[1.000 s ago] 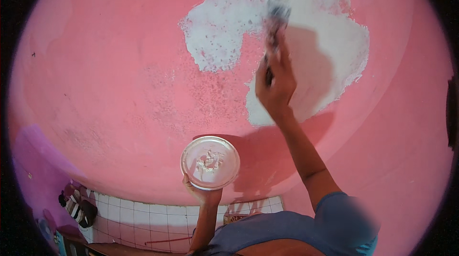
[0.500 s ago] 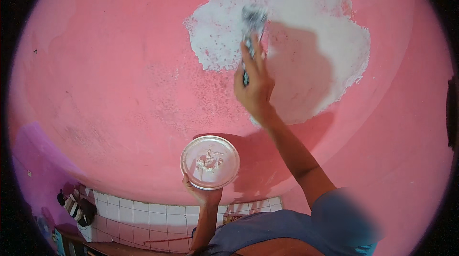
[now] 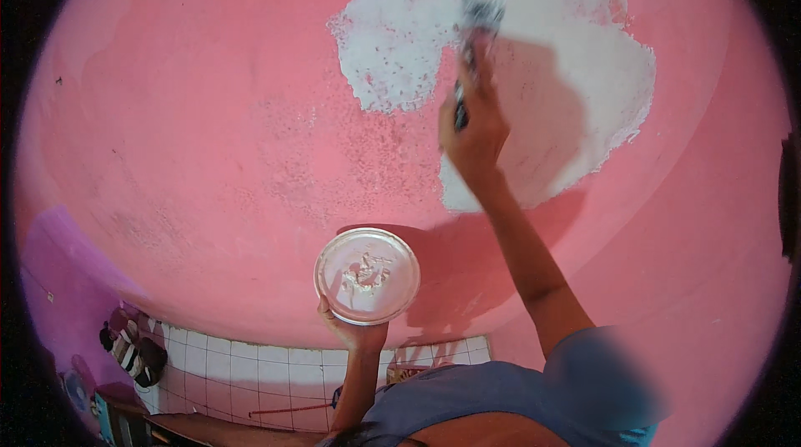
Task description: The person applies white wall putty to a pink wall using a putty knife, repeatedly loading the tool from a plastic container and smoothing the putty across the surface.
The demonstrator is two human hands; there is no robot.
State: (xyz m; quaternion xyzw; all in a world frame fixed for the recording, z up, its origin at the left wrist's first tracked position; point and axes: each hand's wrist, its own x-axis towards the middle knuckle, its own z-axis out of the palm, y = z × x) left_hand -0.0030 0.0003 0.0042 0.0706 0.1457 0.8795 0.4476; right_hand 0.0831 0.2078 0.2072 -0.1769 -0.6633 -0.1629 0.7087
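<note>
My right hand [image 3: 477,131] is closed round the dark handle of a putty knife [image 3: 482,11], smeared by motion. Its broad blade lies against a rough-edged white putty patch [image 3: 388,46] on the pink wall [image 3: 200,113]. Lower down, my left hand [image 3: 357,333] grips a round, pale bucket lid [image 3: 396,292] by its near rim, with the thumb on the edge. Small lumps of whitish putty [image 3: 367,272] sit in the middle of the lid. A shadow of my arm falls over the right part of the patch.
Below the wall runs a white tiled floor [image 3: 250,368] with a thin red stick [image 3: 288,410] on it. A dark and striped bundle [image 3: 138,355] lies at the lower left, near a purple wall [image 3: 62,280]. Speckled, worn paint [image 3: 334,163] shows left of my right arm.
My right hand and the putty knife have moved right and slightly up across the patch. The left hand still holds the lid in nearly the same place.
</note>
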